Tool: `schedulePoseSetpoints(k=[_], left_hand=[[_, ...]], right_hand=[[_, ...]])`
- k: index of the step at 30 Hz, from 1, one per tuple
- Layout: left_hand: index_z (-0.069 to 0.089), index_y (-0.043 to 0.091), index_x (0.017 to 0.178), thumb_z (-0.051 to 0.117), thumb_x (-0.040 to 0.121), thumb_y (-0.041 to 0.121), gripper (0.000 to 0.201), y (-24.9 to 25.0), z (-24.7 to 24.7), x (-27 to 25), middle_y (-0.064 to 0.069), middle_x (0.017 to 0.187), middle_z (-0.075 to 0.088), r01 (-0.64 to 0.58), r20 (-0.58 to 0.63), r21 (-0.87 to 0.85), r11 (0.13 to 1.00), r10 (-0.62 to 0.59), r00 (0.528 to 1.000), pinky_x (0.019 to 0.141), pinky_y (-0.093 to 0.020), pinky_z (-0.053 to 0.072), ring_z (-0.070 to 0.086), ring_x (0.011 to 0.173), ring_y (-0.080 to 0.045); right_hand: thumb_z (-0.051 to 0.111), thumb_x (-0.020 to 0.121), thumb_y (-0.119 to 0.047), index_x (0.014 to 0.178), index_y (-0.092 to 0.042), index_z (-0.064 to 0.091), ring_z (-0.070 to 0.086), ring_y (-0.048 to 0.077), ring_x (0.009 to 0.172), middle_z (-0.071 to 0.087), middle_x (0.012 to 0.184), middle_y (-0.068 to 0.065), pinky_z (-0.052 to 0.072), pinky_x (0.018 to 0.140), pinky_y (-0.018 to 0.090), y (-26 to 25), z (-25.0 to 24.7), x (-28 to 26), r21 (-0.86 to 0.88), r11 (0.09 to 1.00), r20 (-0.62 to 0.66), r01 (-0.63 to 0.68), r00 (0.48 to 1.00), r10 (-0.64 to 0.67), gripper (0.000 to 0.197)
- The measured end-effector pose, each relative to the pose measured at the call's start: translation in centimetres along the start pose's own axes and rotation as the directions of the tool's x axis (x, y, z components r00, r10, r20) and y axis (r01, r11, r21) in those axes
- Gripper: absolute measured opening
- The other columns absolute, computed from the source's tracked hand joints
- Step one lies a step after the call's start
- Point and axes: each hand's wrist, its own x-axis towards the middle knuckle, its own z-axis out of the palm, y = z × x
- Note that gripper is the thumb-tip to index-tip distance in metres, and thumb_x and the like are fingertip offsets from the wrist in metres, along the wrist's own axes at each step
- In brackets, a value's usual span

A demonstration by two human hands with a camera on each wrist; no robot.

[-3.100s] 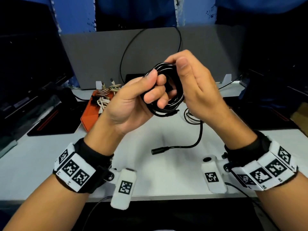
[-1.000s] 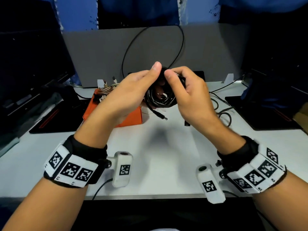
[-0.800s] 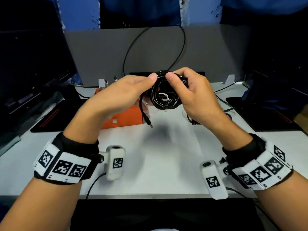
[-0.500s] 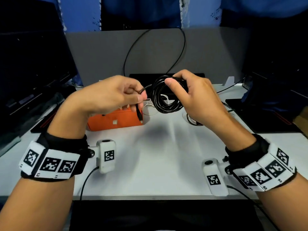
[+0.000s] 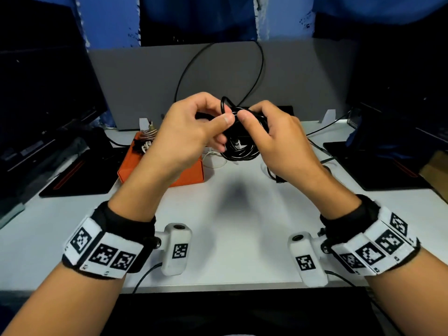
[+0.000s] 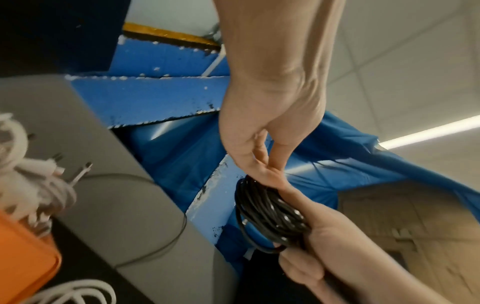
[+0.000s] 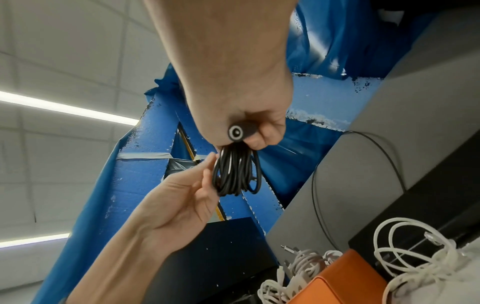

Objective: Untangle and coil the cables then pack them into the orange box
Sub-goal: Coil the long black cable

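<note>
Left of my grip, the orange box (image 5: 160, 170) sits on the white table (image 5: 230, 234) with pale cables (image 5: 145, 141) heaped in it. My left hand (image 5: 191, 132) pinches a strand of the black cable coil (image 5: 242, 149) between thumb and forefinger, at its top. My right hand (image 5: 274, 139), touching the left at the thumbs, has its fingers curled round the coil, and a round black plug (image 7: 237, 132) shows in its palm. The coil hangs above the table.
</note>
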Motion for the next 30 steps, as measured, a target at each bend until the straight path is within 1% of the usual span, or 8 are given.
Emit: schedulePoseSetpoints(k=[3, 7, 10, 14, 16, 19, 25, 30], left_hand=[[0.066, 0.03, 0.086, 0.078, 0.089, 0.028, 0.012, -1.0, -0.1, 0.4, 0.004, 0.098, 0.056, -0.092, -0.062, 0.366, 0.926, 0.123, 0.99, 0.066, -0.021, 0.045, 0.054, 0.065, -0.003], [0.06, 0.023, 0.099, 0.081, 0.085, 0.036, 0.028, -1.3, -0.3, 0.3, 0.007, 0.105, 0.052, -0.046, -0.047, 0.482, 0.875, 0.078, 0.996, 0.071, -0.012, 0.043, 0.055, 0.08, 0.001], [0.054, 0.026, 0.111, 0.084, 0.075, 0.044, 0.05, -1.7, -0.8, 0.6, 0.006, 0.114, 0.058, 0.041, 0.014, 0.475, 0.879, -0.055, 0.998, 0.088, -0.032, 0.053, 0.061, 0.102, -0.006], [0.056, 0.018, 0.131, 0.068, 0.083, 0.002, 0.052, -1.7, -0.5, 0.1, -0.002, 0.118, 0.068, -0.071, 0.161, 0.236, 0.969, 0.033, 0.986, 0.099, -0.039, 0.055, 0.067, 0.109, -0.014], [0.055, 0.01, 0.132, 0.062, 0.086, -0.01, 0.051, -1.3, -0.2, -0.2, -0.005, 0.118, 0.067, -0.141, 0.183, 0.168, 0.976, 0.109, 0.977, 0.096, -0.031, 0.055, 0.067, 0.108, -0.013], [0.057, 0.017, 0.124, 0.065, 0.089, 0.016, 0.036, -1.0, -0.3, -0.4, 0.004, 0.106, 0.068, -0.166, 0.183, 0.277, 0.947, 0.118, 0.976, 0.089, -0.034, 0.056, 0.067, 0.101, -0.012], [0.056, 0.02, 0.12, 0.038, 0.108, 0.047, 0.035, 0.1, -0.9, -1.3, -0.002, 0.085, 0.061, -0.174, 0.256, 0.286, 0.942, 0.099, 0.962, 0.083, -0.053, 0.051, 0.062, 0.085, -0.024], [0.056, 0.005, 0.104, 0.036, 0.11, 0.042, 0.042, -0.3, -0.2, -0.7, -0.007, 0.072, 0.06, -0.29, 0.087, 0.335, 0.896, 0.277, 0.957, 0.063, -0.047, 0.047, 0.056, 0.064, -0.017]], right_hand=[[0.053, 0.102, -0.053, 0.099, -0.022, 0.066, 0.068, 0.015, 0.081, 0.073, 0.084, -0.001, 0.055, 0.076, 0.043, 0.4, 0.3, 0.1, 0.094, 0.994, 0.021, -0.05, 0.999, 0.048, 0.034], [0.054, 0.101, -0.054, 0.095, -0.026, 0.069, 0.067, 0.015, 0.069, 0.073, 0.077, 0.002, 0.054, 0.066, 0.043, 0.6, 0.7, 0.3, 0.167, 0.982, 0.064, -0.094, 0.994, 0.084, 0.033], [0.057, 0.104, -0.045, 0.095, -0.023, 0.07, 0.064, 0.009, 0.066, 0.072, 0.075, 0.0, 0.051, 0.063, 0.037, 0.0, 0.7, 0.1, 0.207, 0.977, 0.085, -0.054, 0.996, 0.038, 0.027], [0.058, 0.105, -0.033, 0.098, -0.025, 0.068, 0.068, -0.004, 0.08, 0.073, 0.083, -0.02, 0.053, 0.073, 0.022, -1.1, 0.8, -0.4, 0.291, 0.955, 0.101, 0.049, 0.992, -0.082, 0.014], [0.058, 0.103, -0.037, 0.102, -0.022, 0.069, 0.071, 0.008, 0.081, 0.075, 0.087, -0.009, 0.057, 0.075, 0.038, -1.4, 0.4, -0.3, 0.261, 0.962, 0.103, 0.078, 0.989, -0.108, 0.018], [0.057, 0.1, -0.044, 0.101, -0.023, 0.07, 0.069, 0.019, 0.076, 0.073, 0.083, 0.0, 0.055, 0.07, 0.045, -1.4, -0.6, -0.1, 0.202, 0.975, 0.124, 0.094, 0.985, -0.121, 0.025], [0.054, 0.099, -0.052, 0.097, -0.026, 0.071, 0.071, 0.018, 0.08, 0.075, 0.084, -0.004, 0.056, 0.075, 0.048, -1.3, -1.1, 0.2, 0.157, 0.98, 0.133, 0.122, 0.981, -0.143, 0.031], [0.038, 0.107, -0.025, 0.092, -0.008, 0.069, 0.043, 0.015, 0.054, 0.05, 0.067, 0.011, 0.032, 0.051, 0.031, -1.4, -1.7, 0.3, 0.365, 0.93, 0.24, -0.04, 0.969, -0.052, 0.038]])
